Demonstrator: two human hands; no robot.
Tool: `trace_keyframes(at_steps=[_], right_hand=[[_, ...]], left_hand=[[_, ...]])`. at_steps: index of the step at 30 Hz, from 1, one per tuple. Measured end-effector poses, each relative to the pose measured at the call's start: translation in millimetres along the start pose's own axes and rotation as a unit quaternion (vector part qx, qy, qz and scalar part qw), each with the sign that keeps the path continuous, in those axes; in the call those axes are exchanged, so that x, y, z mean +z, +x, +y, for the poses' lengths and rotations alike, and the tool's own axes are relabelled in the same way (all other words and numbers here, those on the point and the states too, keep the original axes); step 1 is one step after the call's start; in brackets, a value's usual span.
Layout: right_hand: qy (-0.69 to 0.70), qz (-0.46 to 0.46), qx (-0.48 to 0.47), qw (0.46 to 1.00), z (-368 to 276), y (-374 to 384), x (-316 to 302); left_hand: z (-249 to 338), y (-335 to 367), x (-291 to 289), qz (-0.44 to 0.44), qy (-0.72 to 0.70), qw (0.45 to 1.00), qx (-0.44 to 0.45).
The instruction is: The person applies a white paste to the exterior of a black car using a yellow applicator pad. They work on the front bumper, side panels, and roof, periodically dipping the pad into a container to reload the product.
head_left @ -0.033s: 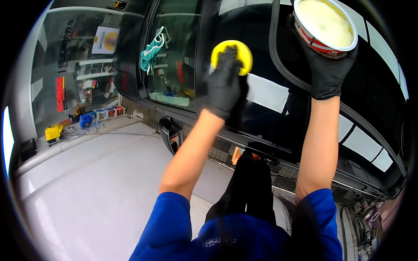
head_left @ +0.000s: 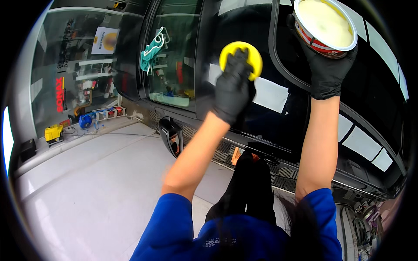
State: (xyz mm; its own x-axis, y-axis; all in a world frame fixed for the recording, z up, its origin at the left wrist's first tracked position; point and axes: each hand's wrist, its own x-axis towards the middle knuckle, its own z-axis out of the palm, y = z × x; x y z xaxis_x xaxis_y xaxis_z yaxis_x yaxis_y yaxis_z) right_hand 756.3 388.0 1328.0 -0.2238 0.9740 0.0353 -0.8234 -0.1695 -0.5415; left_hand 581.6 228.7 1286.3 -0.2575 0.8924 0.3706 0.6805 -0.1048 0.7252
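My left hand (head_left: 234, 85), in a black glove, presses its fingers over a round yellow applicator pad (head_left: 257, 61). The pad lies against the glossy black car roof (head_left: 257, 119), and the fingers cover much of it. Farther right, my gloved right hand (head_left: 328, 74) holds up an open tub (head_left: 315, 42) from beneath and around its side. Pale yellow wax or paste (head_left: 324, 21) fills the tub, whose outside is red and white; it is tilted so its inside shows.
A teal face mask (head_left: 151, 53) with white loops lies on the windscreen (head_left: 170, 80). A black side mirror (head_left: 171, 135) juts out. Left are a yellow machine (head_left: 54, 133), a blue device (head_left: 85, 121) and a glass wall (head_left: 78, 43). Hoses (head_left: 360, 228) lie at lower right.
My left hand and the yellow applicator pad have slid a little to the right across the car roof. My right hand and the tub have stayed in place.
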Motion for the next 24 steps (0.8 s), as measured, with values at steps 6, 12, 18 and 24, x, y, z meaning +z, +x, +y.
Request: trace_keyframes(at_steps=[6,12,18,24], right_hand=[[0.053,-0.006,-0.021,0.998,-8,0,-7],[0.106,0.038,-0.049,0.992,-21,-19,-11],[0.111,0.054,-0.119,0.985,-90,-131,6],[-0.144,0.181,-0.141,0.963,-128,-270,-37]], left_hand=[[-2,-60,-31,-0.137,0.056,0.984,0.1],[-8,38,-14,-0.096,0.172,0.98,0.008],[-33,83,-7,-0.133,0.153,0.977,0.06],[-32,88,7,-0.117,0.119,0.981,0.098]])
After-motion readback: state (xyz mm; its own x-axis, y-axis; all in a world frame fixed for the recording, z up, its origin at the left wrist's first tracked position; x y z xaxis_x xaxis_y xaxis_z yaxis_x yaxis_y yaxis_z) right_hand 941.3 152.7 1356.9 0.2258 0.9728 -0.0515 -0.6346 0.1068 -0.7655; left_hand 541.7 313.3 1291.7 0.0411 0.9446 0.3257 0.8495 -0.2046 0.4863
